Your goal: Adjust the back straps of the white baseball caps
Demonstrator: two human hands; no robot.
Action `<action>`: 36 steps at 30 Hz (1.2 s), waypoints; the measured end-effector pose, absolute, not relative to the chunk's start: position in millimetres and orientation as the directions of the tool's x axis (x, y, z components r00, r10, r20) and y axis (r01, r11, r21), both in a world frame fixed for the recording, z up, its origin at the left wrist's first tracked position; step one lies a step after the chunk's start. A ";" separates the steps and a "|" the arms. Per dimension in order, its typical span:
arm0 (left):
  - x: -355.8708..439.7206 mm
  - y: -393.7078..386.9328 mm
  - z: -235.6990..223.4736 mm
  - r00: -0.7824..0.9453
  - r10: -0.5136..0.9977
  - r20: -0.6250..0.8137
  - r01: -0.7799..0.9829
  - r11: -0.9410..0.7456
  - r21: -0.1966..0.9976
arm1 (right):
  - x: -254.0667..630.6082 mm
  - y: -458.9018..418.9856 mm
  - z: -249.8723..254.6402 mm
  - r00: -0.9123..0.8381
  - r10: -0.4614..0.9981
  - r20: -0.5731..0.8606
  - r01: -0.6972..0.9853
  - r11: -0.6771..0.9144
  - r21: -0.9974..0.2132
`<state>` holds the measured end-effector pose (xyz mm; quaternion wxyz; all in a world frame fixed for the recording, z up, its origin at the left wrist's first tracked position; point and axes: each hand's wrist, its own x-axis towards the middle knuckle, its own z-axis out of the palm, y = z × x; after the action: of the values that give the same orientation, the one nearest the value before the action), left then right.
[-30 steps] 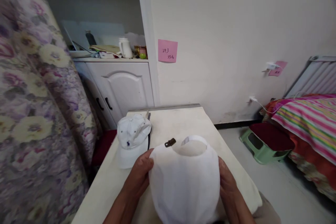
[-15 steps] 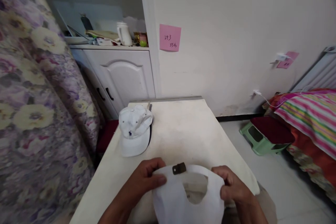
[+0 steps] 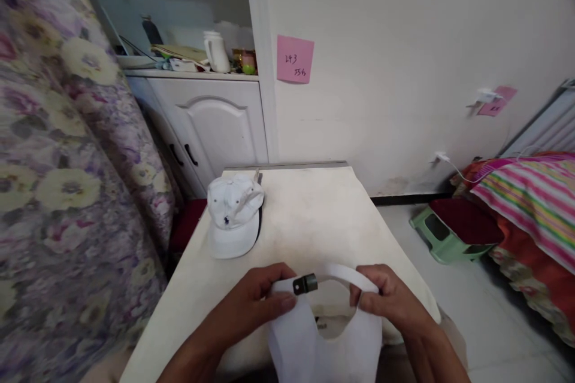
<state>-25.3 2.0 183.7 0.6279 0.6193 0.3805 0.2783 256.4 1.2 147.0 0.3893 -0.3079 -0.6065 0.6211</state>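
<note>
Both my hands hold a white baseball cap (image 3: 323,350) by its back, over the near end of the table. My left hand (image 3: 265,299) pinches the rim beside a dark strap buckle (image 3: 305,283). On the other side, my right hand (image 3: 389,299) grips the rim where the strap (image 3: 344,273) joins, with fingertips showing inside the back opening. The cap's lower part runs out of the picture. A second white cap (image 3: 236,212) with a small dark logo lies on the table's left side, brim toward me.
The cream-covered table (image 3: 309,209) reaches to the wall. A floral curtain (image 3: 76,203) hangs at left, near a white cabinet (image 3: 215,125) with a white jug (image 3: 217,52) on it. At right stand a green stool (image 3: 433,233) and a bed (image 3: 539,191).
My right hand has shifted slightly inward along the rim, and its fingertips now show inside the opening. The strap bows up more in an arch. The view has shifted a little.
</note>
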 end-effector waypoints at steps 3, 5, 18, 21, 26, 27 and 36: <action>-21.1 12.5 187.6 0.506 0.853 -0.129 0.086 0.098 0.991 | 250.5 10.5 156.8 -0.430 0.898 0.092 -0.131 0.039 -0.991; -18.7 19.5 192.6 0.455 0.884 -0.107 0.053 0.093 0.994 | 246.7 17.5 169.5 -0.374 0.920 0.118 -0.097 0.088 -0.991; -9.7 20.1 190.9 0.334 0.942 -0.024 0.058 0.005 0.998 | 235.4 21.0 177.2 -0.218 0.966 0.138 -0.172 0.101 -0.980; -8.5 11.1 183.8 0.344 0.938 -0.033 0.071 0.009 0.997 | 228.4 17.0 169.9 -0.357 0.930 0.090 -0.208 0.015 -0.978; -8.1 -1.1 176.9 0.392 0.919 -0.047 0.113 0.003 0.994 | 206.6 13.3 153.4 -0.503 0.864 0.032 -0.325 -0.154 -0.933; -8.0 -3.4 176.3 0.389 0.920 -0.051 0.136 -0.003 0.991 | 202.3 12.4 150.3 -0.516 0.856 0.016 -0.335 -0.185 -0.924; -0.8 -14.8 185.5 0.358 0.933 -0.027 0.195 -0.046 0.980 | 185.1 5.5 149.1 -0.563 0.824 -0.064 -0.314 -0.284 -0.906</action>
<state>-0.8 -14.8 185.5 0.5276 0.6331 0.4456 0.3497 185.1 5.5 149.1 0.3779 -0.2750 -0.4637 0.7527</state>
